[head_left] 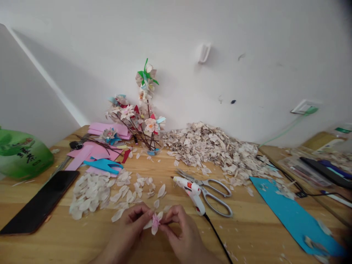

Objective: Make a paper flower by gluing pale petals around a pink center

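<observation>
Near the table's front edge, a small handmade flower with a pink fringed centre and a few whitish petals is between my two hands. My left hand pinches it from the left with thumb and forefinger. From the right, the fingers of my right hand close at the flower's side; whether they grip a petal or its base is hidden. Loose pale petals lie just beyond my hands. To the right rest a white glue gun and metal scissors, partly overlapping.
A heap of dried petals lines the wall. Finished flowers on twigs stand in a clear cup. Coloured paper, a black phone and a green bag lie left; a blue sheet and a cable lie right.
</observation>
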The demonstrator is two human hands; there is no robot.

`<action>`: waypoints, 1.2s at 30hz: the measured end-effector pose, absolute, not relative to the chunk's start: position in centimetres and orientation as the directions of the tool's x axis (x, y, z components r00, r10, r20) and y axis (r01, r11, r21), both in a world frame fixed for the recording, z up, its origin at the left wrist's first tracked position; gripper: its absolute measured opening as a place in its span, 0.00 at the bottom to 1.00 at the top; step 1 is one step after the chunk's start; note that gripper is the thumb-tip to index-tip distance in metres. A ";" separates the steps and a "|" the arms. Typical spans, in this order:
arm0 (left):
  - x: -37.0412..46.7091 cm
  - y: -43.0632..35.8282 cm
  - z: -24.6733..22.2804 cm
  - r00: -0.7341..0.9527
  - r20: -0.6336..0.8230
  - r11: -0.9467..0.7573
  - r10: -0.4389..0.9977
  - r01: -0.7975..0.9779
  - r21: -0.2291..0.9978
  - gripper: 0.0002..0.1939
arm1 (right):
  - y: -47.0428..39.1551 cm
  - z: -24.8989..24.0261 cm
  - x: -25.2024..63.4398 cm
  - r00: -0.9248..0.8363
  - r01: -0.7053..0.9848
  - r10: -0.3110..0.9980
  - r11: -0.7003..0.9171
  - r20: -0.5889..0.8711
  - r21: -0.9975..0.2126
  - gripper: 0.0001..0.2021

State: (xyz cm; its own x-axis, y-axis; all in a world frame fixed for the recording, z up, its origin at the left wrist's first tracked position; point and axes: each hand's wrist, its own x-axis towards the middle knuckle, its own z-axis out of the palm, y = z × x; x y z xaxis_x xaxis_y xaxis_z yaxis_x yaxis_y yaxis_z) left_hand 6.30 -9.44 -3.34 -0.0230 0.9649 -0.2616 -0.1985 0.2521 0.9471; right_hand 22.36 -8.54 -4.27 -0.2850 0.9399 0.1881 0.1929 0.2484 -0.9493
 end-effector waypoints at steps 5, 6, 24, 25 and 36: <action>6.6 -9.7 -3.8 -0.030 -0.266 0.253 0.963 -0.225 0.941 0.15 | -8.3 -3.7 22.3 -0.202 0.032 0.973 0.123 0.114 -0.992 0.12; 6.6 -9.8 -3.8 -0.001 -0.240 0.235 0.971 -0.207 0.950 0.14 | -8.2 -3.5 22.2 -0.182 -0.001 0.979 0.098 0.096 -0.995 0.13; 6.8 -10.3 -3.2 -0.009 0.032 -0.033 0.999 -0.104 0.994 0.05 | -8.9 -3.1 20.9 -0.198 -0.173 0.980 -0.013 0.022 -0.985 0.21; 6.7 -10.2 -3.2 -0.026 0.040 -0.042 0.999 -0.103 0.994 0.04 | -8.9 -3.0 20.8 -0.211 -0.178 0.977 -0.015 0.023 -0.984 0.21; 6.3 -10.5 -3.5 -0.050 0.187 -0.187 0.981 0.008 0.982 0.06 | -9.5 -3.4 21.3 -0.256 0.013 0.962 0.096 0.089 -0.995 0.17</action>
